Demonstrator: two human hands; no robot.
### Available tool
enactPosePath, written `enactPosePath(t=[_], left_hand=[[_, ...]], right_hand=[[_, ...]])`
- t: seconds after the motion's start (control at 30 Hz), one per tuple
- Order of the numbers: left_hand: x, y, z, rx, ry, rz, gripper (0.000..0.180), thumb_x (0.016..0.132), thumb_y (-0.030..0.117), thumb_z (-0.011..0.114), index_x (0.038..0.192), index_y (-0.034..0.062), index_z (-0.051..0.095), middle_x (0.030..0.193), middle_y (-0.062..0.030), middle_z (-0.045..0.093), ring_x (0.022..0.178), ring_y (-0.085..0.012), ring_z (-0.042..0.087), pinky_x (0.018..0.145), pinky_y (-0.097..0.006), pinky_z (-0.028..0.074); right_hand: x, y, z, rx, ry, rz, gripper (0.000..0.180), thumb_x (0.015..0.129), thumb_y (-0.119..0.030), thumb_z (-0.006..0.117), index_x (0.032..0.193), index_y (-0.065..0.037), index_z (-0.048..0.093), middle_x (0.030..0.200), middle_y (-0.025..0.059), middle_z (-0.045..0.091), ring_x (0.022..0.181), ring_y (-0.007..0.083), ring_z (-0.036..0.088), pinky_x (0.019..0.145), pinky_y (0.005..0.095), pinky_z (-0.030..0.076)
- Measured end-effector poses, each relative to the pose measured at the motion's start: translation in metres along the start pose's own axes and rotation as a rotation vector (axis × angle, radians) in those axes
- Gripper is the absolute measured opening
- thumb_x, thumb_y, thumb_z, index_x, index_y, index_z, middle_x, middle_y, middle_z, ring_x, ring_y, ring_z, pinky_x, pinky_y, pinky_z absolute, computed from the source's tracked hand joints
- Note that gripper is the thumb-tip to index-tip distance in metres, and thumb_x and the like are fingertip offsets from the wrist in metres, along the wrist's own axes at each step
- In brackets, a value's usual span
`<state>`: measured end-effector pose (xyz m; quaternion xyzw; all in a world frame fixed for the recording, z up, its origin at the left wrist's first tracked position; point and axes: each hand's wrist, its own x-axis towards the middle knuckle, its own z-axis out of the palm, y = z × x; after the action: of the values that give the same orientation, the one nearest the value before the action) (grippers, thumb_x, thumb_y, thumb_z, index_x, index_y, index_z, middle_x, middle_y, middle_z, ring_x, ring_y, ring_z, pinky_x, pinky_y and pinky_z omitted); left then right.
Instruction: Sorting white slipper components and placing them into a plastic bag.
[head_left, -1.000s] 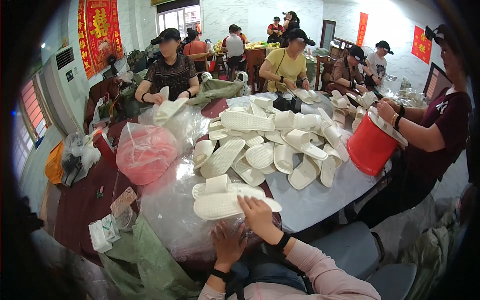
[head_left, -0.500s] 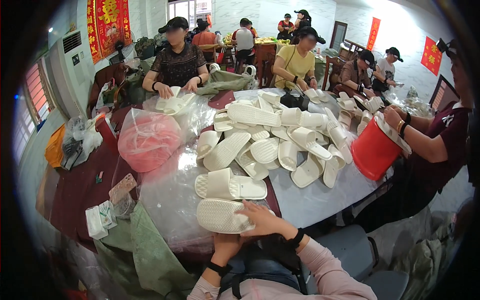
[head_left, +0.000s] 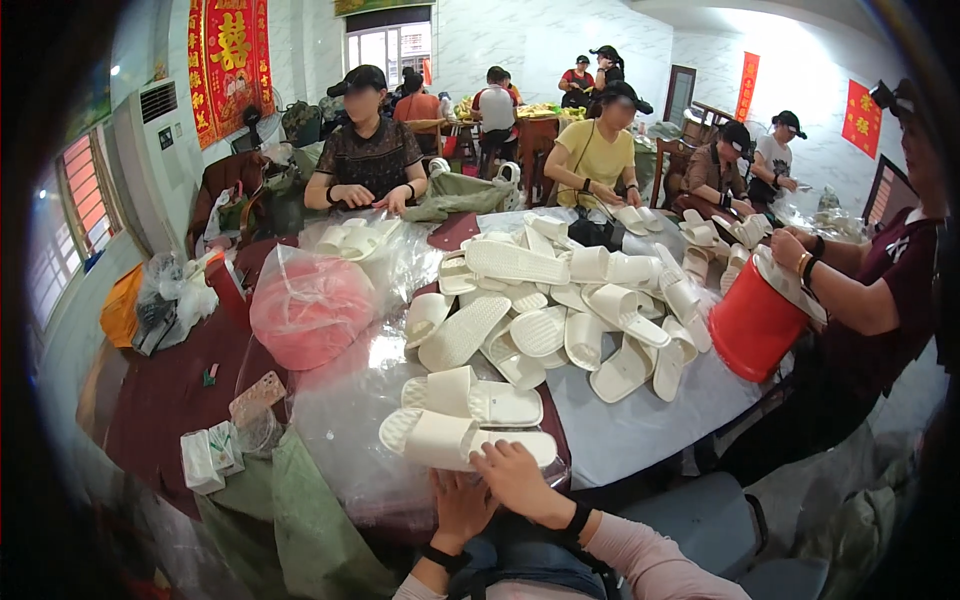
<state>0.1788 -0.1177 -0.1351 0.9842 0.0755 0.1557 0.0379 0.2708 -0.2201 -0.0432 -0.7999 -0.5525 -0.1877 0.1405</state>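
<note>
White open-toed plastic slipper is touched at its heel by right hand, near front edge of dark-red-covered desk; left hand set just beside. Pinching in either grip cannot be told. If pinched too loosely, slipper could be dropped over that edge.

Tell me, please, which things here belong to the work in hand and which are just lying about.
Work in hand:
- near slipper, touched by the right hand
- slipper behind it
- slipper pile

Seemingly lying about:
- white box
- what looks like a phone
</note>
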Motion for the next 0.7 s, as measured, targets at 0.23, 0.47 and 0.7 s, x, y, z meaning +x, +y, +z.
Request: enactPosePath(t=[0.23,0.47,0.7], left_hand=[[0.0,0.002,0.004,-0.165,-0.164,-0.077,0.051,0.079,0.05,0.049,0.119,0.0192,0.056,0.128,-0.015,0.048,0.121,-0.0383,0.037,0.097,-0.063,0.02],[0.003,0.003,-0.004,-0.147,-0.083,-0.084,0.045,0.082,0.049,0.048,0.119,0.0246,0.057,0.131,-0.0162,0.044,0.122,-0.0409,0.036,0.095,-0.066,0.021],[0.006,0.004,-0.006,-0.144,-0.003,-0.043,0.048,0.082,0.049,0.049,0.121,0.0224,0.053,0.125,-0.0167,0.048,0.118,-0.0414,0.039,0.092,-0.064,0.027]], right_hand=[[-0.014,0.017,0.035,0.278,-0.153,0.22,0.034,0.071,-0.021,0.064,0.101,-0.005,0.057,0.112,0.0134,0.053,0.098,0.0306,0.052,0.082,0.0404,0.043],[0.019,0.027,0.061,0.146,0.024,0.378,0.06,0.062,-0.026,0.075,0.113,-0.006,0.051,0.118,0.0171,0.049,0.107,0.0343,0.046,0.089,0.0423,0.039],[0.032,0.028,0.105,0.416,0.108,0.47,0.053,0.062,-0.019,0.07,0.112,-0.01,0.056,0.113,0.0132,0.051,0.108,0.0326,0.046,0.089,0.0438,0.039]])
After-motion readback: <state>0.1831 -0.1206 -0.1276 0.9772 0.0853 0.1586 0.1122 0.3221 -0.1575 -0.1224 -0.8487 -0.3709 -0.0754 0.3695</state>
